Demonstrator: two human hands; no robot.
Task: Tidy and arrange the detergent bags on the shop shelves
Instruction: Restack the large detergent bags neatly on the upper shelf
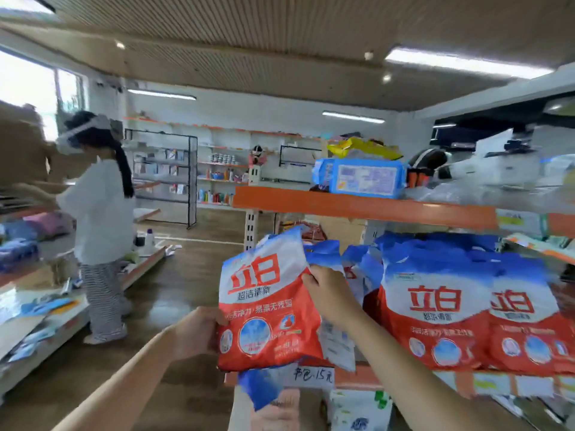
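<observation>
I hold a red, white and blue detergent bag upright at the left end of the middle shelf. My left hand grips its lower left edge. My right hand grips its right edge, fingers behind the bag. To the right, more bags of the same kind stand in a row on that shelf, facing out. Another bag stands behind the one I hold, partly hidden.
The orange upper shelf carries a blue pack and plastic-wrapped goods. A handwritten price tag hangs on the shelf edge. A person in white stands left in the aisle beside low shelves with scattered goods. Wooden floor lies between.
</observation>
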